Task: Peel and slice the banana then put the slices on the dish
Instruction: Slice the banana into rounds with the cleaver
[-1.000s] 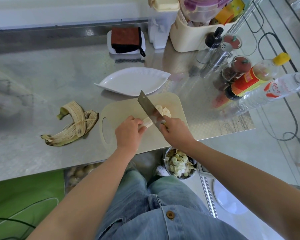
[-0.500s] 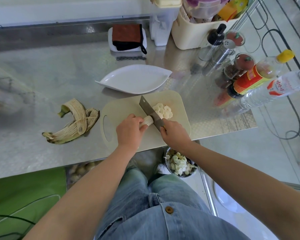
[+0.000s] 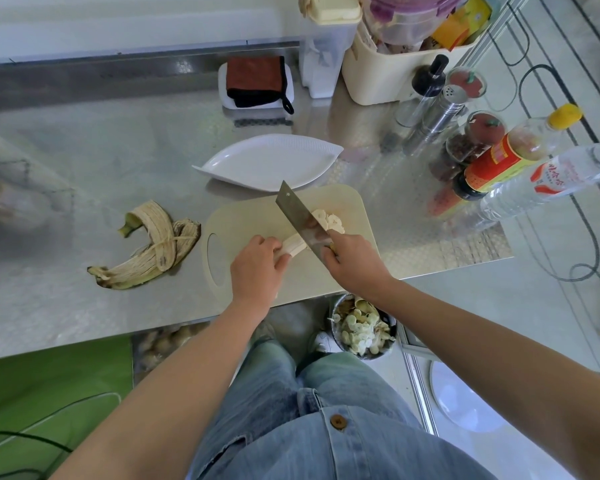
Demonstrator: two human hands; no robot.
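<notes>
A peeled banana stub (image 3: 293, 244) lies on the beige cutting board (image 3: 354, 209). My left hand (image 3: 257, 271) holds its near end, fingers curled over it. My right hand (image 3: 352, 259) grips the handle of a cleaver (image 3: 298, 216), whose blade rests across the banana's far end. A small pile of banana slices (image 3: 329, 220) lies just right of the blade. The white leaf-shaped dish (image 3: 267, 161) sits behind the board with nothing on it.
The banana peel (image 3: 153, 245) lies left of the board on the steel counter (image 3: 84, 168). Bottles and spice jars (image 3: 492, 157) crowd the right side, a cream bin (image 3: 395, 64) stands behind. A bowl of scraps (image 3: 361, 327) sits below the counter edge.
The cleaver has lifted and come down again further along the banana. The slice pile beside the blade has grown and the stub in my left hand is shorter.
</notes>
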